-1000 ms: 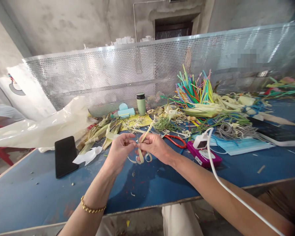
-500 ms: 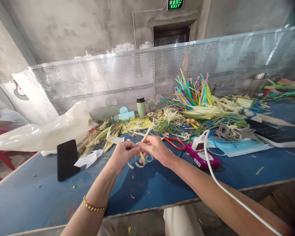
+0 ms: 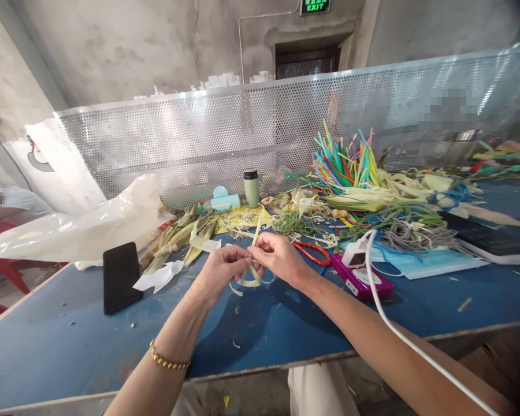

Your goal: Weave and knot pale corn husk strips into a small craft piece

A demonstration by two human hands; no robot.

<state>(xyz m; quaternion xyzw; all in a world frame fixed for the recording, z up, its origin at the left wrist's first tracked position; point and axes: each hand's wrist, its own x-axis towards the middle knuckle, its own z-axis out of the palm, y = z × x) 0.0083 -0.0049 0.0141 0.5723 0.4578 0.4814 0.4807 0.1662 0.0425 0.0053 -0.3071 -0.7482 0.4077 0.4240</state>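
Note:
Over the front middle of the blue table, my left hand (image 3: pixel 222 270) and my right hand (image 3: pixel 280 258) meet, fingertips nearly touching. Both are closed in a pinch on pale strips that look like corn husk. One husk strip (image 3: pixel 258 226) sticks up above my right fingers, and curled ends (image 3: pixel 250 283) hang below the hands. The exact spot where the strips cross is hidden by my fingers. Behind the hands lies a loose piece of pale husk (image 3: pixel 204 242). Red-handled scissors (image 3: pixel 312 253) rest just beyond my right hand.
On the blue table (image 3: pixel 69 358), a black phone (image 3: pixel 121 278) and white paper (image 3: pixel 159 277) lie left. A purple device (image 3: pixel 361 277) with a white cable (image 3: pixel 390 326) is right. Behind stand a green bottle (image 3: pixel 251 189), dried husks (image 3: pixel 173 234), colourful pipe cleaners (image 3: pixel 342 162) and a perforated metal screen (image 3: pixel 177 144).
The whole view has shifted slightly. The upright strip stands a little steeper, and the curled ends below my hands have changed shape. Both hands keep their pinch.

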